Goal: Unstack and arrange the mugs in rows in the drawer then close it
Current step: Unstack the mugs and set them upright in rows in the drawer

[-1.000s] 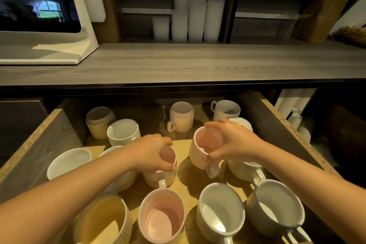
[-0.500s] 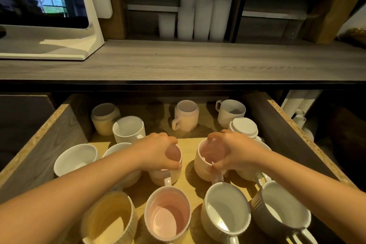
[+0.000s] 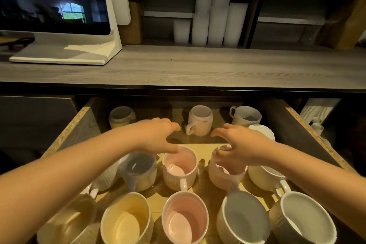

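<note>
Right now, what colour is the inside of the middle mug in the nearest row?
Pink. The pink-lined ceramic mug shows best in the head view.

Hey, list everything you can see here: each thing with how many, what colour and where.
Front-row mugs: five; tan, yellow, pink, two grey-white; drawer's near edge.
Middle-row mugs: five; three whitish, two pink; under the hands.
Back-row mugs: three; beige, pink, grey; drawer's rear.
White item: one, perhaps another mug; behind the right hand.
Drawer: one, pale wood, pulled open.
Countertop: one, grey wood grain, above the drawer.
Monitor: one, white frame, dark screen; countertop's left.
Cup stacks: several, white; shelf behind the countertop.
Left hand: fingers spread, over the left pink middle mug.
Right hand: fingers spread, over the right pink one.
</note>
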Demonstrator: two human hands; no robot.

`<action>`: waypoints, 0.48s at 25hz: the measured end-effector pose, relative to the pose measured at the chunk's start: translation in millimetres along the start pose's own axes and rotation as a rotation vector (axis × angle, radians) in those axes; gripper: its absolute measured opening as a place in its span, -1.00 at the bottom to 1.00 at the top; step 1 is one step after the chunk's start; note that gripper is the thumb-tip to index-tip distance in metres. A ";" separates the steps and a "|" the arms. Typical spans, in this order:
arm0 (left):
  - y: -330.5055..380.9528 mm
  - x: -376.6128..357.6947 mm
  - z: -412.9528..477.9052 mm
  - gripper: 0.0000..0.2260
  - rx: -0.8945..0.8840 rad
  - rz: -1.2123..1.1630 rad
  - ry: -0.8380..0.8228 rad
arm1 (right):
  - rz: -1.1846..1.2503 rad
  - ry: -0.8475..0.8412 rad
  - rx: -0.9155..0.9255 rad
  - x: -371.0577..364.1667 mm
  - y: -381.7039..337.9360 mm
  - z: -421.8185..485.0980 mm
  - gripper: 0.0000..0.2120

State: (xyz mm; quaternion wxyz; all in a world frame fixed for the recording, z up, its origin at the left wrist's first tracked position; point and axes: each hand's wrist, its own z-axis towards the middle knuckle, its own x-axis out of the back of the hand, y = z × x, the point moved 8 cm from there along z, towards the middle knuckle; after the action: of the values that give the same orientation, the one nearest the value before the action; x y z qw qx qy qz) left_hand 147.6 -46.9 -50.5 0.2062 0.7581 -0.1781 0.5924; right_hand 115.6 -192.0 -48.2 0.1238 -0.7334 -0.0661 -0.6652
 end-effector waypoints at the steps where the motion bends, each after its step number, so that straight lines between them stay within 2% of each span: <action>1: -10.2 5.0 -3.4 -0.42 0.030 0.011 0.009 | -0.018 0.009 0.033 6.3 -10.3 5.1 -0.52; 3: -32.2 11.5 -10.3 -0.41 0.086 0.005 0.014 | -0.039 0.036 0.098 16.1 -31.4 18.1 -0.57; 7: -74.7 8.3 -19.1 -0.38 0.171 -0.048 -0.014 | -0.058 0.023 0.146 14.5 -66.0 57.8 -0.50; 12: -104.3 -10.0 -28.2 -0.34 0.298 -0.127 0.066 | 0.010 -0.047 0.198 -12.7 -100.4 106.9 -0.50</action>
State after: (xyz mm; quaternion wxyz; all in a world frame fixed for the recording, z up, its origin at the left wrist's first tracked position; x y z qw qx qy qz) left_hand 175.6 56.9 -64.8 0.1345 0.7701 -0.0331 0.6227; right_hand 190.6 -65.9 -60.4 0.1974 -0.7333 -0.1310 -0.6373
